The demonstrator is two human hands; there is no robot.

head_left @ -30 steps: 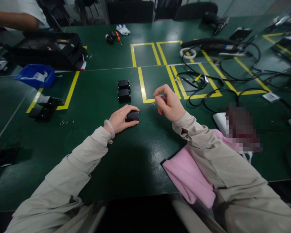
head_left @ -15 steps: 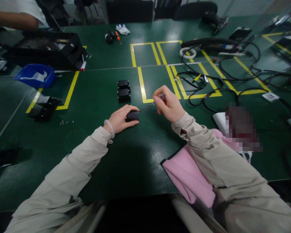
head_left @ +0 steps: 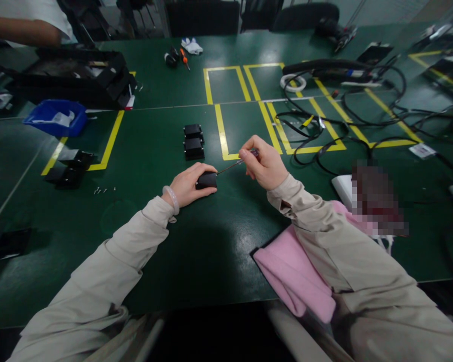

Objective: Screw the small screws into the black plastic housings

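Observation:
My left hand [head_left: 186, 185] grips a small black box [head_left: 207, 180] on the green table, thumb and fingers on its two long sides. In my right hand [head_left: 263, 162] is a thin screwdriver [head_left: 230, 167], its shaft slanting down to the left, with the tip at a screw on the box's right end. Beyond my left hand stand two similar black boxes [head_left: 194, 148] side by side, with small screws at their ends. Several loose screws [head_left: 104, 190] lie to the left of my left hand.
A blue tray [head_left: 56, 118] and black bins [head_left: 79, 80] are at the left, near more black parts [head_left: 70, 169]. Black cables [head_left: 324, 125] cover the right side. Pink cloth [head_left: 294, 271] lies by my right forearm. A person's arm [head_left: 22, 30] shows at the top left.

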